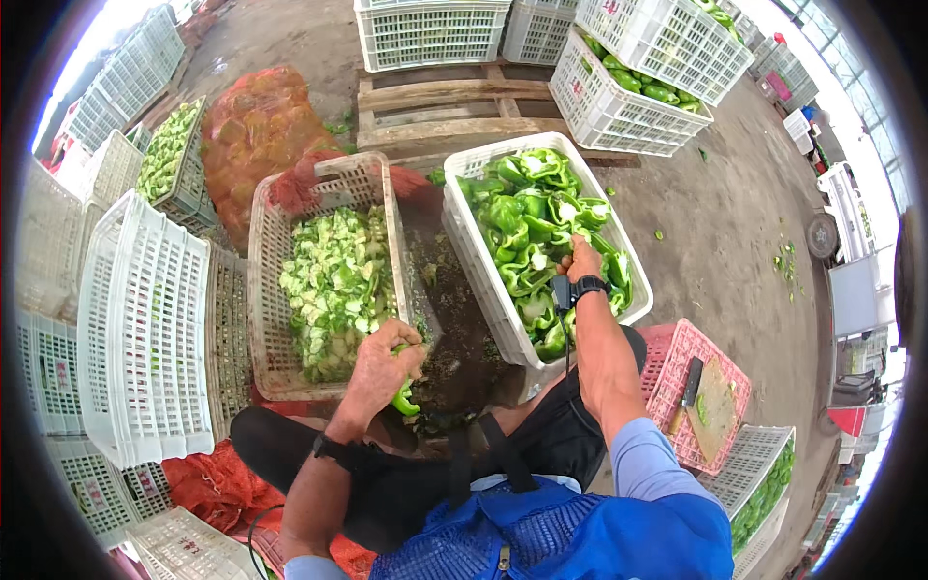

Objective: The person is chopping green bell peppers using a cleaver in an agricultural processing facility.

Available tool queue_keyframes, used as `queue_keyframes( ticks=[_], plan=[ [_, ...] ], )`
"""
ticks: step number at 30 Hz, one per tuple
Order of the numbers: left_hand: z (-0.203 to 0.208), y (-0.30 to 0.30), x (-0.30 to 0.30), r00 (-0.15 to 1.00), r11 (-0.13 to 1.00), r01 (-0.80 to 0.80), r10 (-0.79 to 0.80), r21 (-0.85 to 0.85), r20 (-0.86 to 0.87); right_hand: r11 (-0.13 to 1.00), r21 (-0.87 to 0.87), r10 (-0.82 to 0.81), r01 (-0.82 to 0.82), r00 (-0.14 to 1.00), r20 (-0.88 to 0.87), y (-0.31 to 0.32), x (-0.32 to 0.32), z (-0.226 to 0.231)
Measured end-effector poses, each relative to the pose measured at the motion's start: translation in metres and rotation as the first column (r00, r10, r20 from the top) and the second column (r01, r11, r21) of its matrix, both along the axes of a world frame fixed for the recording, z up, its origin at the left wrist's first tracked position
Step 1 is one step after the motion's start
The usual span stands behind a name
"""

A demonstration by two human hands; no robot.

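My left hand (385, 365) is closed around a green bell pepper piece (406, 398), which hangs below the fingers at the near right corner of a dirty white crate (387, 242). Pale green pepper cores and scraps (333, 280) fill the bottom of that crate. On the right, my right hand (582, 263) reaches into a white crate (628, 314) heaped with opened green bell peppers (527, 217). Its fingers are curled against a pepper there, partly hidden by the hand itself. A black watch (588, 286) and a small dark device sit at that wrist.
A pink crate (725, 372) at my right carries a knife (691, 382) and a cutting board (715, 411). Stacked white crates (145, 329) stand close on the left. Behind are a red net sack (261, 135), wooden pallets (454, 97) and crates of whole peppers (628, 106).
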State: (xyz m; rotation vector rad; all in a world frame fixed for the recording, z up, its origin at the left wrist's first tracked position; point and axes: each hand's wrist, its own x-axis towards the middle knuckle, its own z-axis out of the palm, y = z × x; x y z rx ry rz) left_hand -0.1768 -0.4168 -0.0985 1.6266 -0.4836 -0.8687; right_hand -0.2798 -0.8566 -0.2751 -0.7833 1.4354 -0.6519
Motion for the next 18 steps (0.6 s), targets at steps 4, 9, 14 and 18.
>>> queue_keyframes(
  ticks=[4, 9, 14, 18],
  plan=[
    [0.007, -0.007, 0.003, 0.998, 0.998, 0.035, -0.038, 0.059, 0.052, 0.993, 0.040, 0.110, -0.108, 0.993, -0.047, 0.017, -0.020, 0.016],
    [0.011, -0.020, -0.004, 0.997, 0.999, 0.003, -0.007, -0.052, -0.077, 0.978, -0.092, 0.178, -0.185, 0.981, -0.083, 0.080, -0.034, 0.086],
    [0.008, -0.033, -0.006, 0.968, 0.996, -0.038, 0.017, -0.082, -0.249, 0.614, -0.393, 0.709, -0.684, 0.697, -0.107, 0.146, -0.035, 0.154],
    [0.004, -0.032, -0.005, 0.971, 0.996, 0.002, -0.024, -0.090, -0.238, 0.159, -0.526, 0.851, -0.836, 0.386, -0.356, 0.203, -0.019, 0.184]
  ],
)
